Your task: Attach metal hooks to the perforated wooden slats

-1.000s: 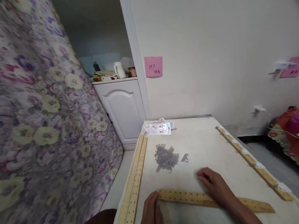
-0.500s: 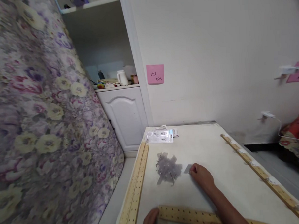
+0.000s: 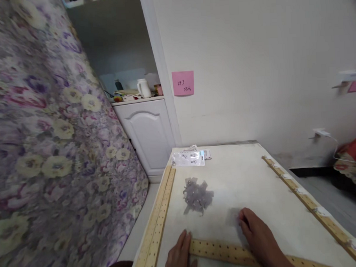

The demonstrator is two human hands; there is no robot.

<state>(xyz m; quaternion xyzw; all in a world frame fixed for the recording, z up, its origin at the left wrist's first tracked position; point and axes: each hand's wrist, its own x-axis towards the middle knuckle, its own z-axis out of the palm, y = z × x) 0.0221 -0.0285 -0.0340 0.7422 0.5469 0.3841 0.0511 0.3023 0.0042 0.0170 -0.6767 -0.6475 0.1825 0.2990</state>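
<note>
My right hand [image 3: 257,234] is closed in a pinch above the near part of the table. A small grey see-through square [image 3: 233,216], blurred by motion, shows at its fingertips. Below that hand lies a wooden strip with rows of holes [image 3: 218,248], partly covered by my wrist. At the strip's left end is my left hand [image 3: 179,254], its fingers along the far side and the thumb on the near side, gripping the end. Farther off, a pile of similar grey squares with small metal hooks [image 3: 197,195] rests on the white tabletop [image 3: 227,170].
Two more holed wooden strips [image 3: 159,221] run along the left edge. Another strip with white round pieces and hooks [image 3: 301,193] follows the right edge. Clear packages [image 3: 187,158] lie at the back left. A floral curtain [image 3: 63,154] hangs left, beside a white cabinet [image 3: 148,136].
My right hand has drawn back toward me and slightly right, away from the pile, with the grey square. My left hand has come farther into view at the strip's end. The view has shifted slightly.
</note>
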